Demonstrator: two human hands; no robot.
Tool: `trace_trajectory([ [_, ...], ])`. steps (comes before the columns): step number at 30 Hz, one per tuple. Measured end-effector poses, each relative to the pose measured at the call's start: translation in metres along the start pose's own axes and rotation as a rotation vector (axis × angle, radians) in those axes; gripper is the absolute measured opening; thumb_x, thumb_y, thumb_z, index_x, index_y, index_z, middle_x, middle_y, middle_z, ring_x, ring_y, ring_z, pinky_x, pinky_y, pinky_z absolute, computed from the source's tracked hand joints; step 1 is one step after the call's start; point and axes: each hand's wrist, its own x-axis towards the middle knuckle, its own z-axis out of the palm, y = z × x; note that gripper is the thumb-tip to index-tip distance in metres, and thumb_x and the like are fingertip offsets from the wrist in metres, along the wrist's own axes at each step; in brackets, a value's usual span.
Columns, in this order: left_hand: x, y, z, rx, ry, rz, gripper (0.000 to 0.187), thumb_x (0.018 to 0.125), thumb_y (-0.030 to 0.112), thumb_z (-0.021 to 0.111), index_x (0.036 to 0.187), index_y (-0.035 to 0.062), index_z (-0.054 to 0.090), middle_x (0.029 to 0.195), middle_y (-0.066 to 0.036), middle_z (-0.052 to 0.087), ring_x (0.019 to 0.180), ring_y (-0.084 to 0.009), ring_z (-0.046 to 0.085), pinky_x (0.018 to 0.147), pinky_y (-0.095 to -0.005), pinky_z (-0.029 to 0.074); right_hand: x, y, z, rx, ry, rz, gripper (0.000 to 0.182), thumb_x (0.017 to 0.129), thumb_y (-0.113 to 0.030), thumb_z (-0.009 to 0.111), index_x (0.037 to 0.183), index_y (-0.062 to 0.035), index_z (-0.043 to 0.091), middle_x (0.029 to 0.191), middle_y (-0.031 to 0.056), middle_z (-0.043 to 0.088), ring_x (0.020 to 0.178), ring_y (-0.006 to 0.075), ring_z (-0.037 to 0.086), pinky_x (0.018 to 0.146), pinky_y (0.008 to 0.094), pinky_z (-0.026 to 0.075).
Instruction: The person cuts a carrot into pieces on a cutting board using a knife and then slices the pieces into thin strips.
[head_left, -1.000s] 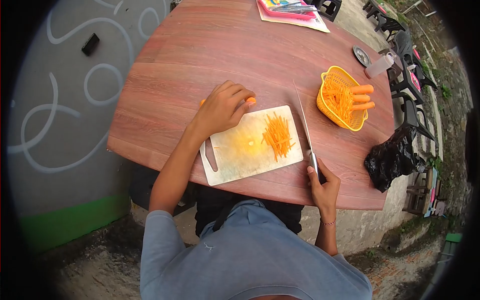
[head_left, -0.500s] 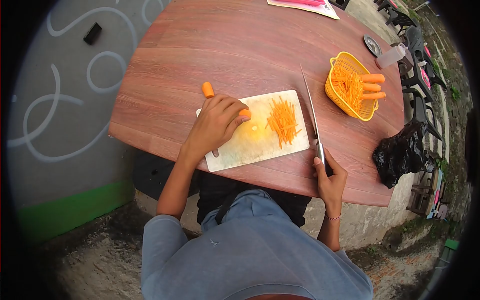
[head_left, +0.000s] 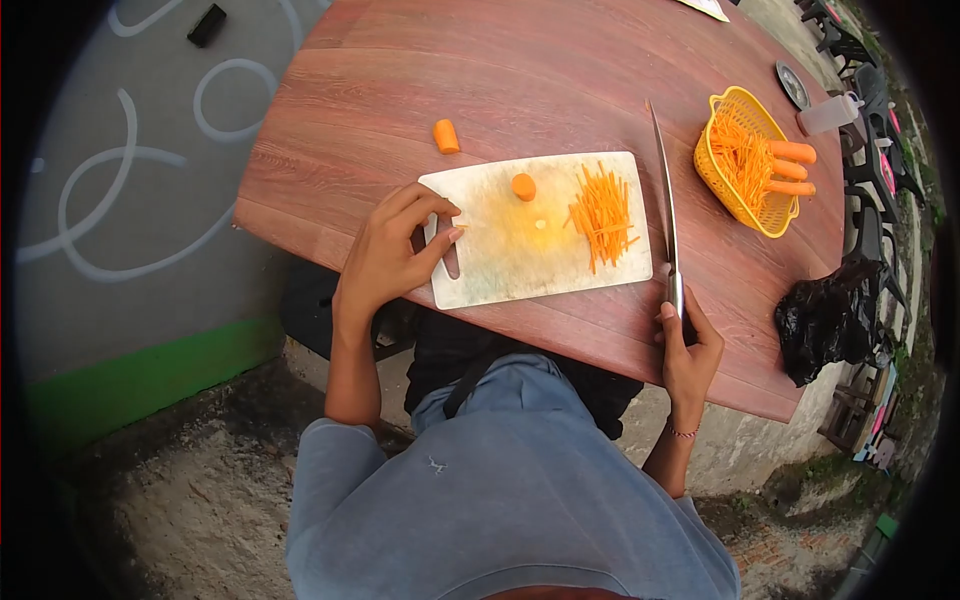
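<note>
My left hand (head_left: 390, 255) hovers at the left end of the white cutting board (head_left: 490, 275), near its handle slot, thumb and fingers apart. A short carrot piece (head_left: 523, 187) stands on the board, clear of that hand. A small pale scrap (head_left: 541, 225) lies just below it. Cut carrot strips (head_left: 605, 220) form a heap on the board's right side. Beyond the board's upper left corner, another carrot chunk (head_left: 446, 136) rests on the table. My right hand (head_left: 690, 345) grips a long knife (head_left: 668, 200) by its handle, right of the board, blade pointing away from me.
A yellow basket (head_left: 712, 165) at the right holds carrot strips and several whole carrots (head_left: 790, 170). Behind it are a metal dish (head_left: 792, 85) and a clear squeeze bottle (head_left: 828, 115). A black plastic bag (head_left: 825, 325) hangs at the right edge of the wooden table (head_left: 480, 80).
My left hand has let go of the carrot piece and moved left to the board's end. The piece now shows uncovered. My right hand still has the knife; the whole view has shifted.
</note>
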Motion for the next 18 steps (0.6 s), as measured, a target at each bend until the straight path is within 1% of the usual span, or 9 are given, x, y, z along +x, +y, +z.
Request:
trace_trajectory([
  [3,-0.003,-0.005,0.009,0.005,0.019,-0.002,0.015,0.089,0.01,0.081,0.098,0.0015,0.074,0.097,-0.009,0.068,0.088,-0.027,0.064,0.073,-0.0374,0.052,0.003,0.005,-0.001,-0.008,-0.015,-0.027,0.044,0.102,-0.019,0.075,0.142,-0.0011,0.069,0.087,0.0035,0.073,0.072,0.007,0.062,0.068,0.0261,0.052],
  [5,-0.001,-0.006,0.009,0.059,-0.01,0.049,0.015,0.089,0.011,0.081,0.097,0.0016,0.071,0.097,-0.01,0.065,0.091,-0.0303,0.063,0.08,-0.0406,0.051,0.002,0.001,-0.004,-0.022,-0.038,-0.011,0.044,0.103,-0.018,0.074,0.143,-0.0013,0.068,0.089,0.0025,0.073,0.073,0.0067,0.062,0.067,0.025,0.053],
  [7,0.001,0.0,0.009,0.108,-0.029,0.054,0.015,0.09,0.01,0.079,0.098,0.0016,0.069,0.097,-0.011,0.064,0.092,-0.032,0.062,0.083,-0.042,0.05,0.003,0.001,-0.005,-0.031,-0.048,0.007,0.044,0.104,-0.016,0.073,0.145,-0.0015,0.067,0.091,0.0015,0.072,0.074,0.0064,0.062,0.065,0.0238,0.053],
  [10,0.003,0.01,0.011,0.229,-0.042,0.094,0.014,0.092,0.007,0.076,0.1,0.0012,0.066,0.098,-0.012,0.063,0.094,-0.0343,0.06,0.087,-0.044,0.049,0.003,0.007,-0.006,-0.049,-0.031,-0.062,0.044,0.103,-0.016,0.074,0.144,-0.0013,0.068,0.09,0.0017,0.072,0.073,0.0066,0.062,0.065,0.024,0.053],
  [12,0.008,0.021,0.014,0.299,-0.037,0.134,0.014,0.093,0.005,0.074,0.102,0.0009,0.064,0.099,-0.013,0.063,0.095,-0.035,0.06,0.087,-0.0446,0.048,0.002,0.008,-0.005,-0.009,-0.029,-0.034,0.043,0.099,-0.015,0.076,0.139,0.0014,0.07,0.11,0.0196,0.081,0.101,0.0188,0.076,0.091,0.0322,0.057],
  [13,0.012,0.031,0.014,0.246,-0.071,0.131,0.013,0.094,0.005,0.073,0.103,0.0006,0.064,0.099,-0.013,0.063,0.096,-0.0347,0.061,0.088,-0.0443,0.048,0.001,0.002,-0.007,0.034,-0.045,0.005,0.043,0.099,-0.015,0.076,0.138,0.0014,0.07,0.123,0.0239,0.078,0.114,0.0234,0.075,0.099,0.0339,0.056],
  [15,0.023,0.049,0.02,0.192,-0.108,0.132,0.013,0.095,0.006,0.072,0.104,0.0003,0.064,0.099,-0.014,0.064,0.096,-0.0345,0.061,0.088,-0.044,0.049,0.001,0.002,-0.006,0.042,-0.038,-0.001,0.043,0.099,-0.015,0.076,0.138,0.0014,0.071,0.122,0.0234,0.078,0.112,0.0227,0.075,0.098,0.0338,0.056],
  [17,0.039,0.067,0.036,0.033,-0.105,0.324,0.011,0.095,0.006,0.071,0.103,0.0008,0.065,0.1,-0.013,0.066,0.099,-0.0332,0.063,0.09,-0.0431,0.049,0.001,0.006,-0.007,0.052,-0.044,-0.012,0.043,0.099,-0.016,0.077,0.138,0.0015,0.071,0.119,0.0228,0.079,0.11,0.0216,0.076,0.097,0.0334,0.056],
  [18,0.048,0.073,0.045,0.036,-0.099,0.324,0.011,0.095,0.006,0.071,0.103,0.0008,0.065,0.1,-0.013,0.066,0.099,-0.0332,0.063,0.09,-0.0431,0.049,0.001,0.006,-0.008,0.053,-0.047,-0.018,0.043,0.099,-0.016,0.077,0.138,0.0015,0.071,0.119,0.0228,0.079,0.11,0.0216,0.076,0.097,0.0334,0.056],
])
